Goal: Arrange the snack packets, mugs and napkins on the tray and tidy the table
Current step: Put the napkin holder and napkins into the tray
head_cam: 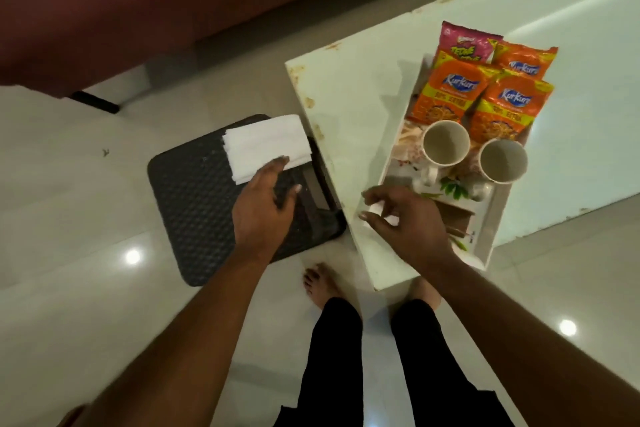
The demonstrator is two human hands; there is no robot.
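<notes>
A white tray point(498, 218) lies on the pale table point(353, 104). At its far end are three orange snack packets point(450, 94) and a pink packet point(464, 43). Two empty white mugs point(446, 143) point(503, 160) stand upright in its middle. My right hand point(403, 218) hovers over the tray's near left corner, fingers curled and apart, with something small and white under them that I cannot make out. My left hand point(265, 204) holds a stack of white napkins point(266, 146) by its near edge, out over a dark mat left of the table.
A dark textured mat point(194, 204) lies on the shiny tiled floor to the left of the table. A dark red sofa point(138, 3) with a black leg fills the top left. My bare feet point(320, 282) stand at the table's near corner.
</notes>
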